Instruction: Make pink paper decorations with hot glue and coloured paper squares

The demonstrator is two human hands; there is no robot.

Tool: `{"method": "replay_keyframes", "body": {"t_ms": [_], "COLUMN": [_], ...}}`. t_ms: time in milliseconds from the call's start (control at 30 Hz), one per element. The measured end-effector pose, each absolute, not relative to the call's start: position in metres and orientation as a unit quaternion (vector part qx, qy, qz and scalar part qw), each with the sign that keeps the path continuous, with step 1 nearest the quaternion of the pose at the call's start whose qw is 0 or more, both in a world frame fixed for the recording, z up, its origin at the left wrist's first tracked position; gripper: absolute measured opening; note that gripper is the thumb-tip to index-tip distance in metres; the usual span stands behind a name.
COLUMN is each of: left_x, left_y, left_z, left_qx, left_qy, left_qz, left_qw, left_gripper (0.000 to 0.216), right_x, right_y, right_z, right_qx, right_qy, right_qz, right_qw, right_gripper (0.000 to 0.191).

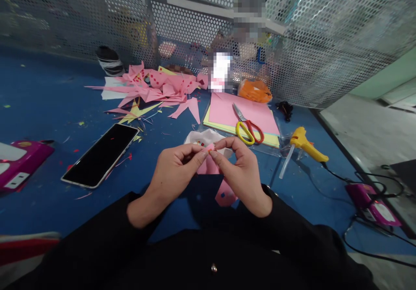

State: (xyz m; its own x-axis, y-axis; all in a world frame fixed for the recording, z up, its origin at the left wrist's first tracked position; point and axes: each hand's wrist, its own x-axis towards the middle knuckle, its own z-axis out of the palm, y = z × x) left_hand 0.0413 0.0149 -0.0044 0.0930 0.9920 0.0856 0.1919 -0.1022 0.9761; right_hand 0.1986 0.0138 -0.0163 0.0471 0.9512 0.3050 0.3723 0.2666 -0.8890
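Both hands meet at the middle of the blue table, pinching a piece of pink paper [208, 165] between thumbs and fingertips. My left hand [175, 168] grips its left side; my right hand [240, 166] grips the right. Part of the paper hangs below the fingers, and a pink end with a small dark hole [226, 194] shows under my right hand. Just beyond the fingertips lies a crumpled white wrapper [208, 135] with small red bits in it, partly hidden by the hands.
Scissors [248, 129] rest on stacked coloured paper [224, 108]. A yellow glue gun [307, 145] lies to the right, its cord running to a purple power strip [373, 205]. Pink paper scraps [162, 86] are heaped at the back left, near a phone [100, 155]. Perforated metal [195, 25] stands behind.
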Motion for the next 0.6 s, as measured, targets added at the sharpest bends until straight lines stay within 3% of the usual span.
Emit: {"method": "replay_keyframes", "body": {"t_ms": [233,367,600], "left_x": [0.042,0.041,0.04], "left_y": [0.014,0.013,0.015], "left_z": [0.0,0.002,-0.001], "left_qx": [0.539,0.523,0.544], "left_qy": [0.525,0.524,0.499], "left_qz": [0.453,0.447,0.451], "left_qw": [0.479,0.501,0.502], "left_gripper": [0.024,0.024,0.032], "right_x": [0.206,0.212,0.212], "right_y": [0.018,0.019,0.017], "right_z": [-0.012,-0.009,-0.009], "right_qx": [-0.489,-0.508,-0.493], "right_qy": [-0.614,-0.644,-0.654], "right_qz": [0.373,0.37,0.356], "right_qw": [0.496,0.437,0.45], "right_gripper": [0.026,0.021,0.017]}}
